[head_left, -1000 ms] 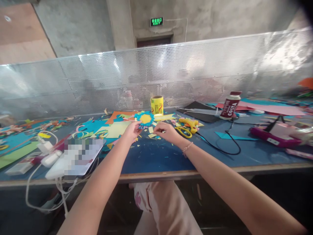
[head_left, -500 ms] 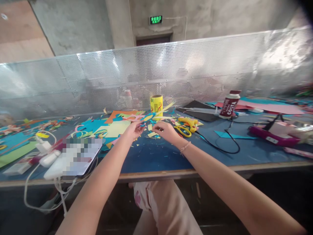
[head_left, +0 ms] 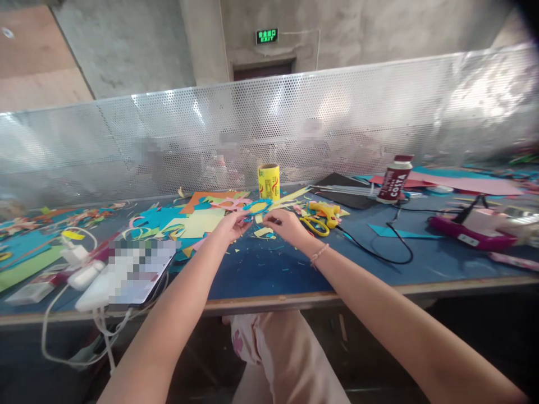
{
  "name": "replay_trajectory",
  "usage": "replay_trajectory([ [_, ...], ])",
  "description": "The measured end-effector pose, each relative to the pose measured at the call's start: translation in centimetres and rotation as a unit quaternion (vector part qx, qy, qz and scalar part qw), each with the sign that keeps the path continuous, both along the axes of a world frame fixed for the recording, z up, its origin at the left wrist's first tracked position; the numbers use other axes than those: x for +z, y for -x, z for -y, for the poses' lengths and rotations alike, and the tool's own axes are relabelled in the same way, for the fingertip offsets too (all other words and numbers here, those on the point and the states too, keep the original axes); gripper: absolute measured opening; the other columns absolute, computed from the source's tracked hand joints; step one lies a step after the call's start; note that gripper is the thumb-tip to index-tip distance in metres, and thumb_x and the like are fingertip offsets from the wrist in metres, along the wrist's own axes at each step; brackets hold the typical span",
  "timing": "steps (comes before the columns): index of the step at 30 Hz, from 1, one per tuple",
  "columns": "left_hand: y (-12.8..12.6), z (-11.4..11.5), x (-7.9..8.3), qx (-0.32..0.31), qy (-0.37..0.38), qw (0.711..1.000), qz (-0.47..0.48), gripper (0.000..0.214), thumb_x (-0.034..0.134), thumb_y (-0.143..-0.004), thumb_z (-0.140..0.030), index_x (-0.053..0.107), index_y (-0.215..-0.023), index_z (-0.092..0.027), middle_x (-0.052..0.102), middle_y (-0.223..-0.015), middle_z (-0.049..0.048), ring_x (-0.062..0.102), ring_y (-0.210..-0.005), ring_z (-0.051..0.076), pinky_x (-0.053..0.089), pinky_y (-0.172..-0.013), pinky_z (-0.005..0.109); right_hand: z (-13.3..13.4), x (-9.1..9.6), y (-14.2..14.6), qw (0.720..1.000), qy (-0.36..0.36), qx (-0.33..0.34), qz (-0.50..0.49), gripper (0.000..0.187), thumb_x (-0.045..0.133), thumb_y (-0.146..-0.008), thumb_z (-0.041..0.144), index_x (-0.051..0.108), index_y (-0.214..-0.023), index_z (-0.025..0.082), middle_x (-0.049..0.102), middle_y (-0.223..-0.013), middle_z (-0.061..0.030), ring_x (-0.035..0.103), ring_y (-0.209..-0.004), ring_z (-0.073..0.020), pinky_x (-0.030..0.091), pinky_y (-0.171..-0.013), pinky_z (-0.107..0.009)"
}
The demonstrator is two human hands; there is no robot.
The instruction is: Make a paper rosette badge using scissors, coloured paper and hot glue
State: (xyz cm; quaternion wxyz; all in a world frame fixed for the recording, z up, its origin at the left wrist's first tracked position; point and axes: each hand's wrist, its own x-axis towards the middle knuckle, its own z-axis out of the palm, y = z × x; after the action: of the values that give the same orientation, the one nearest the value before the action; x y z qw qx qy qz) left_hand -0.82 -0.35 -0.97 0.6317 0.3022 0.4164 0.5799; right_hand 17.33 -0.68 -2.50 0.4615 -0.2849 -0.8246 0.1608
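Observation:
My left hand [head_left: 236, 225] is closed on the left edge of a blue paper flower [head_left: 258, 207] with a yellow centre, held just above the table. Pale yellow paper strips [head_left: 292, 196] stick out to the flower's upper right. At the flower's lower right edge, the fingers of my right hand [head_left: 286, 223] are pinched together; what they grip is too small to make out. Behind the flower stands a yellow cardboard tube [head_left: 269, 180]. A yellow glue gun [head_left: 326, 210] and yellow-handled scissors [head_left: 316, 227] lie beside my right hand.
Cut paper sheets [head_left: 202, 222] and scraps cover the blue table [head_left: 269, 275] to the left. Nearer are a tablet-like device [head_left: 155, 275] and white cables [head_left: 48, 336]. Rightward stand a brown-capped bottle [head_left: 394, 179], a black cord [head_left: 391, 261] and a purple case [head_left: 471, 233].
The blue flower has turned so its yellow centre faces me more. Its strips now point further right and lie lower. My right fingertips stay pinched and are now close against the flower's edge.

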Motion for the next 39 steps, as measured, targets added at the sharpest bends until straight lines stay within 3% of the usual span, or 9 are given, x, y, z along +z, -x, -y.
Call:
replay_trajectory([
  [8, -0.2, 0.3, 0.3, -0.005, -0.008, 0.999, -0.032, 0.010, 0.066, -0.070, -0.006, 0.060, -0.075, -0.013, 0.060, -0.060, 0.0013, 0.055, -0.052, 0.008, 0.050, -0.053, 0.020, 0.0, 0.1, 0.0, 1.000, 0.027, 0.001, -0.005, 0.010, 0.058, -0.077, 0.026, 0.063, -0.071, 0.020, 0.064, -0.071, -0.0008, 0.056, -0.066, -0.0132, 0.043, -0.065, -0.025],
  [14, -0.4, 0.6, 0.3, 0.015, -0.062, 0.995, -0.077, 0.018, 0.070, -0.064, -0.007, 0.053, -0.067, -0.014, 0.052, -0.051, -0.0025, 0.052, -0.051, 0.008, 0.048, -0.054, 0.022, -0.2, 0.0, -0.2, 1.000, 0.026, -0.006, -0.008, 0.008, 0.059, -0.076, 0.025, 0.063, -0.071, 0.020, 0.065, -0.073, -0.0014, 0.057, -0.070, -0.0140, 0.044, -0.067, -0.026],
  [18, -0.5, 0.8, 0.4, 0.039, -0.097, 0.991, -0.079, 0.027, 0.072, -0.061, -0.009, 0.047, -0.064, -0.016, 0.043, -0.046, -0.0069, 0.048, -0.046, 0.007, 0.048, -0.055, 0.023, -0.5, -0.4, 0.0, 0.996, 0.083, 0.003, -0.040, 0.006, 0.060, -0.073, 0.025, 0.060, -0.069, 0.020, 0.064, -0.068, -0.0003, 0.059, -0.066, -0.0144, 0.046, -0.066, -0.028],
  [25, -0.9, 1.2, 0.8, 0.099, -0.133, 0.983, -0.072, 0.037, 0.075, -0.060, -0.011, 0.054, -0.089, -0.016, 0.062, -0.071, -0.0004, 0.059, -0.061, 0.010, 0.048, -0.059, 0.023, -0.9, -0.7, 0.5, 0.952, 0.243, 0.057, -0.175, 0.016, 0.068, -0.065, 0.029, 0.056, -0.073, 0.021, 0.066, -0.072, -0.0019, 0.067, -0.077, -0.0191, 0.053, -0.071, -0.033],
  [33, -0.7, 0.8, 0.3, 0.109, -0.164, 0.975, -0.106, 0.030, 0.074, -0.061, -0.013, 0.059, -0.086, -0.014, 0.066, -0.080, 0.0043, 0.060, -0.063, 0.011, 0.047, -0.057, 0.021, -0.5, -0.6, -0.1, 0.971, 0.224, 0.009, -0.088, 0.017, 0.066, -0.072, 0.036, 0.067, -0.073, 0.019, 0.069, -0.077, -0.0063, 0.065, -0.079, -0.0220, 0.054, -0.067, -0.033],
  [35, -0.8, 0.7, 0.3, 0.113, -0.166, 0.974, -0.105, 0.030, 0.074, -0.061, -0.014, 0.059, -0.086, -0.015, 0.066, -0.080, 0.0041, 0.060, -0.064, 0.011, 0.047, -0.057, 0.020, -0.3, -0.6, 0.1, 0.959, 0.265, 0.026, -0.094, 0.020, 0.069, -0.070, 0.035, 0.068, -0.081, 0.019, 0.069, -0.089, -0.0073, 0.064, -0.085, -0.0222, 0.054, -0.067, -0.031],
  [39, -1.1, 0.8, 0.3, 0.107, -0.163, 0.976, -0.096, 0.035, 0.077, -0.058, -0.015, 0.058, -0.088, -0.016, 0.066, -0.080, 0.0033, 0.061, -0.066, 0.012, 0.047, -0.058, 0.021, 0.0, -0.9, 0.9, 0.907, 0.379, 0.081, -0.165, 0.028, 0.072, -0.067, 0.038, 0.062, -0.086, 0.021, 0.063, -0.108, -0.0071, 0.062, -0.093, -0.0183, 0.053, -0.069, -0.027],
])
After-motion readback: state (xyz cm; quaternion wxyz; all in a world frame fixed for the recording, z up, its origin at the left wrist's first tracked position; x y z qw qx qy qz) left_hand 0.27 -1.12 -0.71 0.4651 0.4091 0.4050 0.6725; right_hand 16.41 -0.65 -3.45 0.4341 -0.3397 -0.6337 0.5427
